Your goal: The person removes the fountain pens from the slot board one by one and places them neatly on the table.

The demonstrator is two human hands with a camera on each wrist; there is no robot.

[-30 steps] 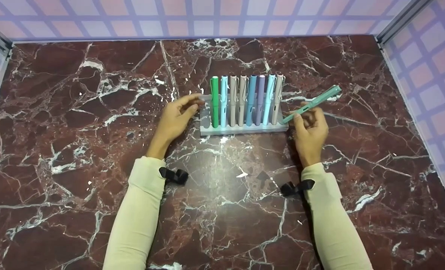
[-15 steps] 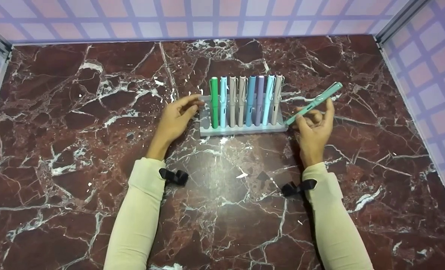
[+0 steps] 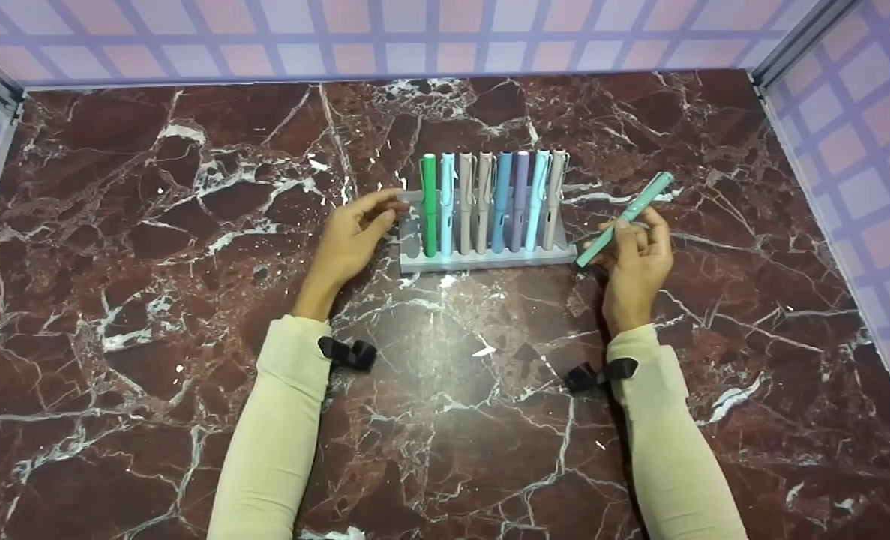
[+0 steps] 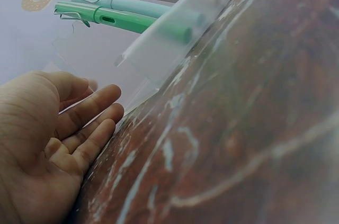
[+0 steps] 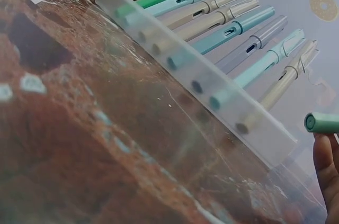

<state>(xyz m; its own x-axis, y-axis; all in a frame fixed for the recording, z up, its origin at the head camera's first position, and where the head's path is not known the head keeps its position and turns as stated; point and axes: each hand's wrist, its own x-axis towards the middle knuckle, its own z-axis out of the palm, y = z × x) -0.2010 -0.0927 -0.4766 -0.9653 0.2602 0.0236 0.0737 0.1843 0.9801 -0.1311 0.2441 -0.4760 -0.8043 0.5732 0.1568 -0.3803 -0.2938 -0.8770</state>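
Observation:
A clear plastic pen stand point(image 3: 489, 260) holds a row of several capped pens. From left to right they run from a green pen point(image 3: 430, 206) through light blue, beige, blue and purple to a beige pen point(image 3: 555, 199). My left hand point(image 3: 356, 232) pinches the stand's left edge between thumb and index finger; its other fingers are loosely bent in the left wrist view. Just beyond the stand's right end, my right hand point(image 3: 634, 262) holds a mint-green pen point(image 3: 643, 196) at a slant, cap end up and away. Only this pen's lower end shows in the right wrist view.
The stand rests on a dark red marbled table point(image 3: 445, 450). A checked panel point(image 3: 415, 37) rises along the back, with side panels at left and right. Black straps point(image 3: 349, 352) circle both sleeves.
The mint-green pen has shifted in my right hand: its lower end has come nearer me, and it slants more steeply. My left hand and the stand have hardly moved.

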